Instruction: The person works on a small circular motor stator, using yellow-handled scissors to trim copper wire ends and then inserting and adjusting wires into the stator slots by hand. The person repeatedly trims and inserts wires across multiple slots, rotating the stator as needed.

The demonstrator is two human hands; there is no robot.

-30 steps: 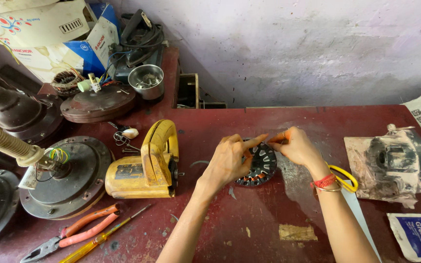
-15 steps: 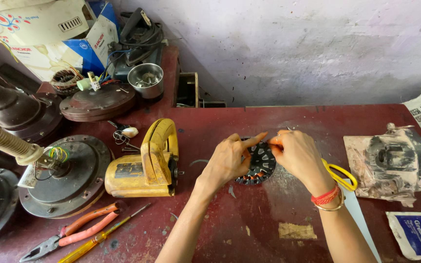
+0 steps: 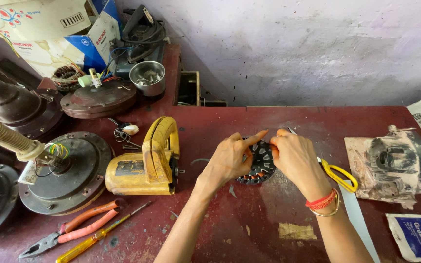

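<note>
A round black fan stator (image 3: pixel 259 165) with slots around its rim lies on the red workbench (image 3: pixel 249 229). My left hand (image 3: pixel 230 158) rests on the stator's left side, index finger stretched across its top. My right hand (image 3: pixel 296 158) covers the stator's right edge, fingertips pinched near the left index finger; what they pinch is too small to tell. Yellow-handled scissors (image 3: pixel 337 173) lie just right of my right hand, partly under it.
A yellow power tool (image 3: pixel 147 163) sits left of the stator. Red-handled pliers (image 3: pixel 74 231) and a yellow screwdriver (image 3: pixel 96 238) lie at the front left. Fan motor housings (image 3: pixel 64 173) crowd the left. A grimy metal part on paper (image 3: pixel 395 160) and a grease sachet (image 3: pixel 417 238) lie right.
Both hands have drawn closer together over the stator. My right hand moved left and now covers more of its right side.
</note>
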